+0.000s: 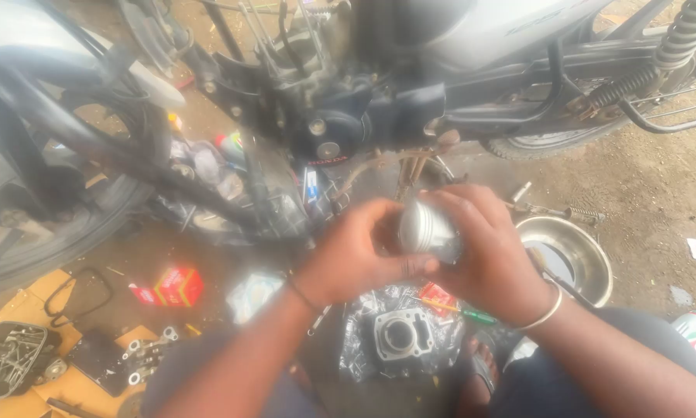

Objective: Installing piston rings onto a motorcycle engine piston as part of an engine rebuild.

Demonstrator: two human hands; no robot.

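Both my hands hold a shiny silver piston in front of me, over the ground beside a motorcycle. My left hand grips it from the left, thumb pressed along its lower edge. My right hand, with a metal bangle on the wrist, wraps over its top and right side. Directly below the hands, a grey engine cylinder block lies on a crumpled plastic sheet on the ground.
A round steel bowl sits on the dirt to the right. A red small box and a black gasket loop lie left. An engine cover and loose parts rest on cardboard at bottom left. A green-handled screwdriver lies by the cylinder.
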